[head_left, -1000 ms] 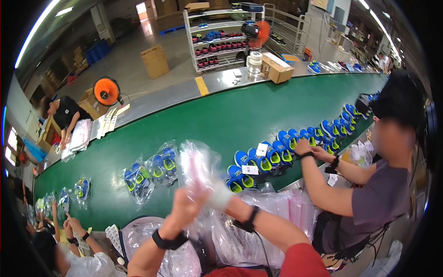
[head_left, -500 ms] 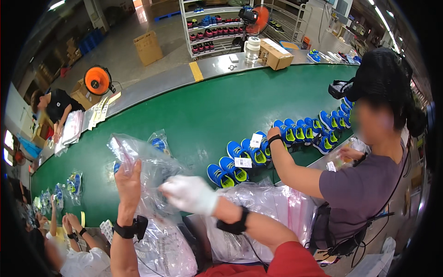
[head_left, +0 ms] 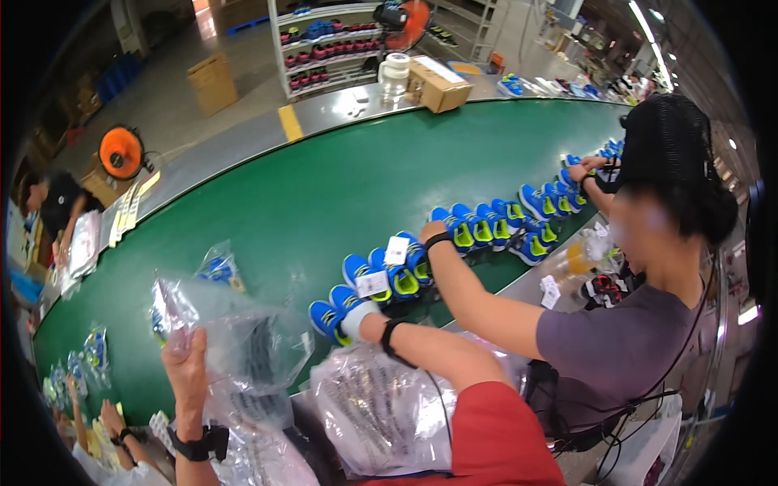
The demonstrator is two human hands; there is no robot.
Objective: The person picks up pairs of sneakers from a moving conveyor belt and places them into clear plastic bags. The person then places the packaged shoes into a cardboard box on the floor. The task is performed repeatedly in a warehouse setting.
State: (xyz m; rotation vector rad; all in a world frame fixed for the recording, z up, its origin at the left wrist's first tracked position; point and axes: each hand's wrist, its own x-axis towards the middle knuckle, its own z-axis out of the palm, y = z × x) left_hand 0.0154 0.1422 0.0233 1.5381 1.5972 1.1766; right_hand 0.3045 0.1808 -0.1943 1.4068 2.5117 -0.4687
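My bare left hand [head_left: 186,368] holds up a clear plastic bag [head_left: 255,336] by its edge, fingers closed on the film. The bag hangs loosely over the green belt. My right hand [head_left: 358,317], in a white glove, reaches to the nearest pair of blue shoes [head_left: 326,322] with lime-green linings. The glove touches the heel opening of one shoe, and its fingers are hidden there. Just beyond stand more blue shoes [head_left: 403,281], two with white tags [head_left: 373,283] on them. Below my right forearm lies a stack of clear bags [head_left: 381,405].
A co-worker [head_left: 624,324] in a dark cap stands at the right, one hand at the shoe row. The green conveyor belt [head_left: 324,186] curves across, carrying a bagged pair [head_left: 220,267]. Other people's hands [head_left: 113,421] work at lower left. A carton [head_left: 438,83] and jug [head_left: 395,77] stand on the far ledge.
My right hand has left the plastic bag and moved right to the nearest shoes. My left hand still holds the bag. The view has swung to the right.
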